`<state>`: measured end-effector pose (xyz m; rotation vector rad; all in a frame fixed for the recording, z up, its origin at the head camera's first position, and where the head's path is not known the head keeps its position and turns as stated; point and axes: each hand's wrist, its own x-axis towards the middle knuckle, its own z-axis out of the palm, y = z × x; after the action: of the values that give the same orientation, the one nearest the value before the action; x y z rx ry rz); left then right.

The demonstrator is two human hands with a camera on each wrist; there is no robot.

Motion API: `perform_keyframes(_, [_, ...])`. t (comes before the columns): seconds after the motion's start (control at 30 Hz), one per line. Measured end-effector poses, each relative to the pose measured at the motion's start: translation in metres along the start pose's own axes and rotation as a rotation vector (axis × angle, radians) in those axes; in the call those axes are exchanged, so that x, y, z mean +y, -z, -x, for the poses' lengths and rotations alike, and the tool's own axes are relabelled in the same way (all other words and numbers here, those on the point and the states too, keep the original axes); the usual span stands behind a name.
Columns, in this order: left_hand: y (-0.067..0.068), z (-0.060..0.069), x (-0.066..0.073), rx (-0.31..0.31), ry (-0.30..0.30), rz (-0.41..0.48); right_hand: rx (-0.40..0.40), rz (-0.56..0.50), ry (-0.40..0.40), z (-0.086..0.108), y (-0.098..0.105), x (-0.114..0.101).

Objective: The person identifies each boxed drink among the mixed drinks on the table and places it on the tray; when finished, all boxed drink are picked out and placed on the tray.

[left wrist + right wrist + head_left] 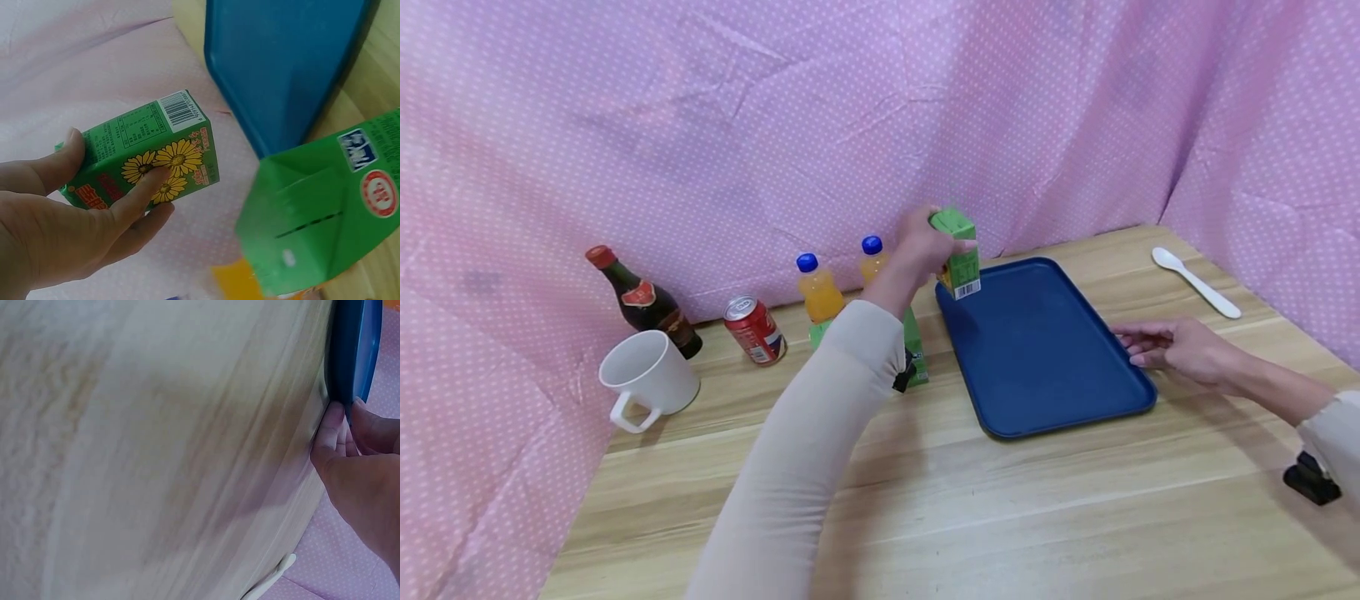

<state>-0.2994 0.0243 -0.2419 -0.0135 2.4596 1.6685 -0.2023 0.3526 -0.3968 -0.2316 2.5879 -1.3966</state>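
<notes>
My left hand (923, 242) grips a green drink carton (966, 265) above the far left corner of the blue tray (1048, 350). Yellow flowers and a barcode show on this carton in the left wrist view, with the thumb on one face and the fingers across another. A second green carton (312, 219) stands near that hand, mostly behind the forearm in the head view. At the tray's right edge is my right hand (1191, 354); in the right wrist view its thumb and fingers pinch the rim.
Two orange drink bottles (822, 296) with blue caps stand behind the left forearm. Farther left are a red can (756, 332), a dark bottle (651, 304) and a white mug (651, 375). A white spoon (1198, 283) lies right of the tray. Pink dotted cloth (850, 125) hangs behind the table.
</notes>
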Motion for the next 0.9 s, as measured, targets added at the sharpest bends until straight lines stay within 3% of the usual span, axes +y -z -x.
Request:
perform_keyframes(0.23, [-0.008,-0.002,-0.012,0.0,0.031,-0.082,-0.004,0.026,-0.013,0.0,0.001,-0.001])
perform_keyframes(0.57, [-0.032,-0.005,-0.024,-0.033,0.051,-0.123,0.017,-0.046,0.002,0.0,0.001,0.003])
perform_keyframes(0.9, [-0.048,-0.009,-0.041,0.028,0.092,-0.101,0.014,-0.033,-0.009,0.0,0.001,0.002])
